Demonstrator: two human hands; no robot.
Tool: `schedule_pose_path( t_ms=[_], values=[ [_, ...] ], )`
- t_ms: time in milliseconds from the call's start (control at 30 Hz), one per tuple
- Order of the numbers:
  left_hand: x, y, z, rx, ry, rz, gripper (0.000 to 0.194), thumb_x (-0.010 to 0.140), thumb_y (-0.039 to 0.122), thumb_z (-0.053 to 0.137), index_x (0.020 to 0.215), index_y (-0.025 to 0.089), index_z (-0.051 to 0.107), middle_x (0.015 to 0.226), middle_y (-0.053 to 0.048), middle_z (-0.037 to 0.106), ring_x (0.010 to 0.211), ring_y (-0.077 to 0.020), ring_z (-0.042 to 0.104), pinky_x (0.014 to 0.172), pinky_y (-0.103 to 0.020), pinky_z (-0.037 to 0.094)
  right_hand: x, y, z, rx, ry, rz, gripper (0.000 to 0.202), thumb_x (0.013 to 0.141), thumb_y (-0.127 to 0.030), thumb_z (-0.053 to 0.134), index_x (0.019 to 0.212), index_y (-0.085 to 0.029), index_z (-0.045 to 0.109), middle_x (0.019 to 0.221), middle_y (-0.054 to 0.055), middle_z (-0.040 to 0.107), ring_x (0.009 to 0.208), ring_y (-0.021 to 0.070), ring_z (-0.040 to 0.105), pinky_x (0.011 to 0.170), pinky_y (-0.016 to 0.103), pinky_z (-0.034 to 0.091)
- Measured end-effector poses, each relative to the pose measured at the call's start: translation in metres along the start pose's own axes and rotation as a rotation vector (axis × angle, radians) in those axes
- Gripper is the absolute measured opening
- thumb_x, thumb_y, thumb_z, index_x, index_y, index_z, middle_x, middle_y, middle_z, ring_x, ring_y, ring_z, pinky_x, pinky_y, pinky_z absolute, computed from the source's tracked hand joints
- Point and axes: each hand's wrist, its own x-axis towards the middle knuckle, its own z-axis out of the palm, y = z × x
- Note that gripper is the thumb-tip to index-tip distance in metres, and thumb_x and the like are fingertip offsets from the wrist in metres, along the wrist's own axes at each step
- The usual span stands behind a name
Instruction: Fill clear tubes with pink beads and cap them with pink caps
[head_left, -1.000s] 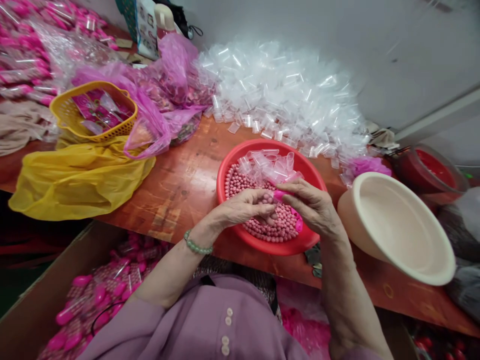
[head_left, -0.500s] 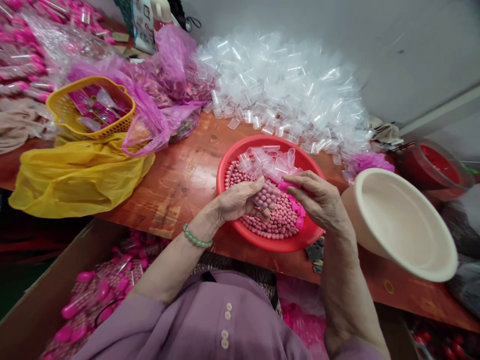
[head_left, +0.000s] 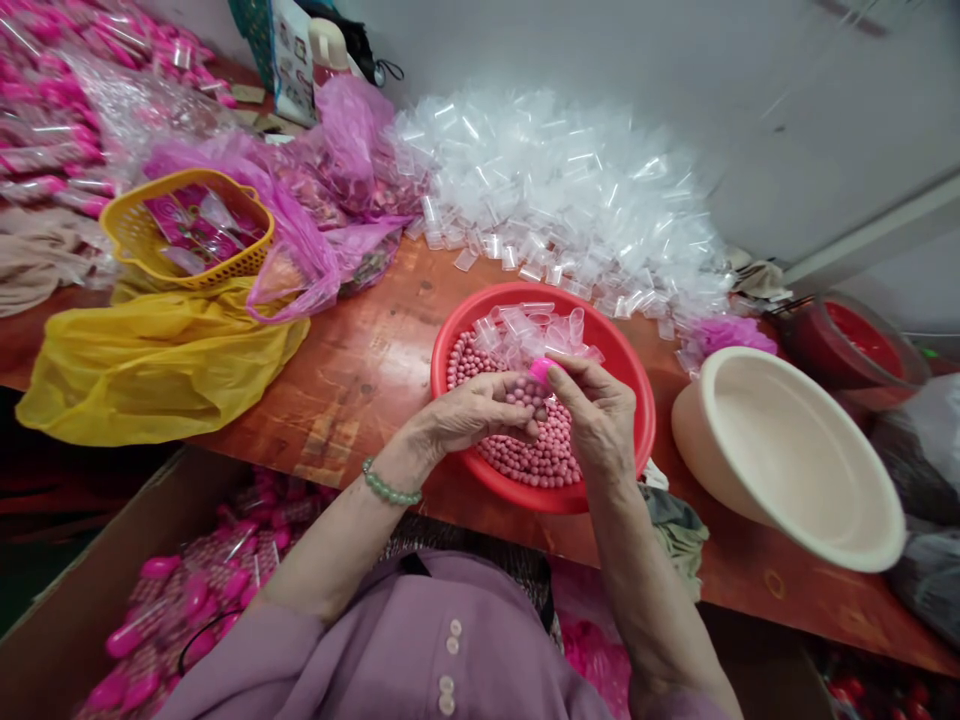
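Note:
Over a red basin (head_left: 645, 420), my left hand (head_left: 480, 408) is closed round a clear plastic tube (head_left: 525, 392) filled with pink beads. A bright pink cap (head_left: 541, 371) sits at the tube's open end, pinched between the thumb and fingers of my right hand (head_left: 600, 405). Whether the cap is fully seated I cannot tell. Loose pink beads (head_left: 536, 455) cover the basin's bottom, and several empty clear tubes (head_left: 525, 328) lie on them at the far side.
Behind the basin rises a large heap of clear tubes (head_left: 555, 190). A cream basin (head_left: 802, 460) stands tilted at right. To the left are a yellow basket (head_left: 187, 225) and a yellow bag (head_left: 157, 370). Below, a cardboard box (head_left: 97, 530) holds capped bead tubes (head_left: 202, 590).
My right hand has moved left and brought the pink cap onto the end of the bead-filled tube. The left hand still holds the tube. The view has shifted slightly.

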Motion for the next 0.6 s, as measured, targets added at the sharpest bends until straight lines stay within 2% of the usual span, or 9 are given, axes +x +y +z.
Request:
schedule_pose_path(
  t_ms=[333, 600],
  values=[
    [0.0004, -0.0038, -0.003, -0.037, 0.028, 0.053, 0.029, 0.072, 0.019, 0.083, 0.095, 0.011, 0.066, 0.087, -0.003, 0.065, 0.072, -0.0089, 0.063, 0.075, -0.026, 0.052, 0.0046, -0.0034, 0.0035, -0.047, -0.002, -0.013, 0.016, 0.081, -0.034, 0.076, 0.093, -0.023, 0.075, 0.09, 0.001, 0.077, 0.084, 0.0173, 0.07, 0.084, 0.037, 0.059],
    [0.0032, -0.0039, 0.0006, -0.037, 0.106, 0.056, 0.04, 0.064, 0.023, 0.09, 0.095, 0.012, 0.067, 0.086, -0.002, 0.065, 0.072, -0.0089, 0.062, 0.073, -0.025, 0.052, 0.0056, -0.0048, 0.0086, 0.015, 0.012, 0.027, 0.015, 0.081, -0.034, 0.074, 0.09, -0.022, 0.073, 0.086, 0.001, 0.075, 0.081, 0.0164, 0.069, 0.081, 0.035, 0.058]
  ],
)
